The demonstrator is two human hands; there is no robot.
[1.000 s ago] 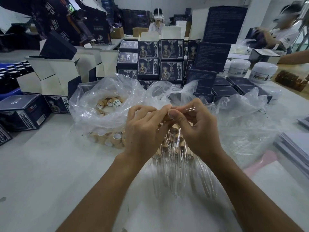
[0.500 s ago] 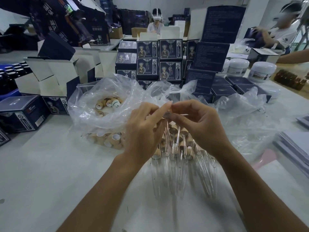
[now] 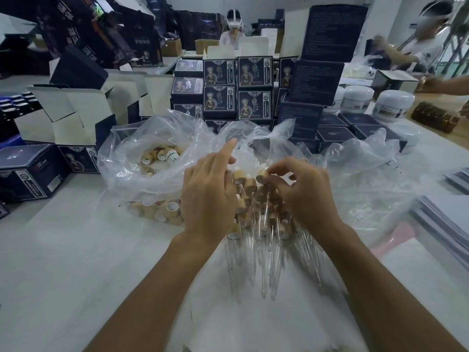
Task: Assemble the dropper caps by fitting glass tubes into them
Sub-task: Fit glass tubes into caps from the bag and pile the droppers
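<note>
A clear plastic bag (image 3: 132, 158) of loose wooden dropper caps (image 3: 162, 154) sits at the left on the white table (image 3: 63, 262). The left hand (image 3: 208, 196) hovers relaxed beside it, forefinger straight, holding nothing that shows. Between the hands lies a pile of assembled droppers (image 3: 256, 224), caps away from the person, glass tubes pointing back toward them. The right hand (image 3: 302, 194) seems to pinch one dropper's cap (image 3: 262, 178) atop the pile

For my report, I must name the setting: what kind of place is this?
Probably a cosmetics packing workshop: stacked printed boxes, white jars, and a pile of assembled droppers on the table.
</note>
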